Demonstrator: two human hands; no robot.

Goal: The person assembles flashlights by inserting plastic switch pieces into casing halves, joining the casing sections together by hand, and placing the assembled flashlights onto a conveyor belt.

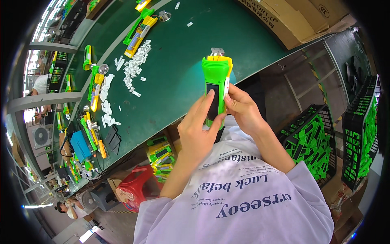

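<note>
A green and yellow flashlight housing stands upright in front of my chest, with a black panel on its front and a small metal piece and thin wires showing at its top. My left hand grips its lower left side, fingertips on the black panel and thumb near the bottom end. On the other side my right hand holds it, thumb pressed near a narrow white strip along the seam. Behind the housing, the fingers of my right hand are partly hidden.
The green table carries a pile of small white plastic pieces, more flashlight halves and a blue box. Black crates of green parts stand at the right, a red stool lower left, and a cardboard box far right.
</note>
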